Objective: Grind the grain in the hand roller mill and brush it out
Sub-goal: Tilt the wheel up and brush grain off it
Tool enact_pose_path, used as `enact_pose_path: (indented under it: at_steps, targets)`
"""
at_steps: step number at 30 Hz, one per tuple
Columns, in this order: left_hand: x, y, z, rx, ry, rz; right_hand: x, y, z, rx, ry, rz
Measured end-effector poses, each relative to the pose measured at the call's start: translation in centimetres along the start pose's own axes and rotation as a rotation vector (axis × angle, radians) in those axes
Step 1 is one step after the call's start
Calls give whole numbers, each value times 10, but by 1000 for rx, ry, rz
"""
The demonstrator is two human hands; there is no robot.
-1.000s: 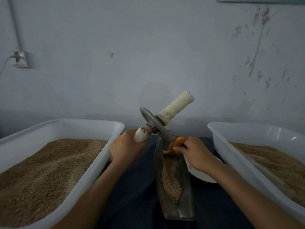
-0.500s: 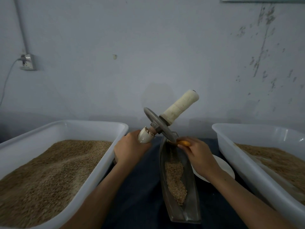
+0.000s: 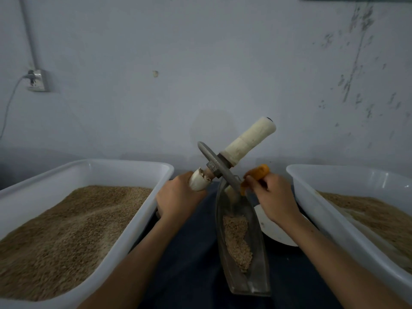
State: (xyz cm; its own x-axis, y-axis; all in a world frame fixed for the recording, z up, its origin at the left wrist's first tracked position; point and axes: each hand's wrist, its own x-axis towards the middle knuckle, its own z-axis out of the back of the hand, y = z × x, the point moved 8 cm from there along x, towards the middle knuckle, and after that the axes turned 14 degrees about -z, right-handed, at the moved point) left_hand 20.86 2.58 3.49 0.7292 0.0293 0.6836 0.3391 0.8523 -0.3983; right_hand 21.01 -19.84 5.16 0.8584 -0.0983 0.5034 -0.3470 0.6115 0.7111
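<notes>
Left hand [image 3: 180, 197] grips the roller wheel [image 3: 219, 167] by its lower handle, tilted above the trough [image 3: 256, 264]. Right hand [image 3: 275, 197] holds the orange brush [image 3: 256, 175] at the wheel's 4 o'clock edge. Ground grain [image 3: 237, 239] lies mid-trough. Risk: a careless stroke may flick grain onto the desk [image 3: 189, 264].

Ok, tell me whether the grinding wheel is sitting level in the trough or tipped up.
Tipped up. The grey metal grinding wheel leans, its cream right handle raised in the air, while the left hand grips the lower handle beside the boat-shaped metal trough.
</notes>
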Motion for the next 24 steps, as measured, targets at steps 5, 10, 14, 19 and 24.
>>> enact_pose_path:
  at_steps: [5,10,14,19,24]
  targets:
    - [0,-2,-5,-16,49,-30,1,-5,-20,-139,13,28]
    - [-2,1,-9,-44,64,-35,2,-14,-25,-161,83,-21]
    - [-3,2,-12,-74,61,-28,-4,-6,2,-5,36,-27]
    - [-3,2,-12,-48,54,-10,-7,-1,60,254,-243,-52]
    - [-4,2,-14,-71,79,-19,-7,-8,40,341,-17,-246]
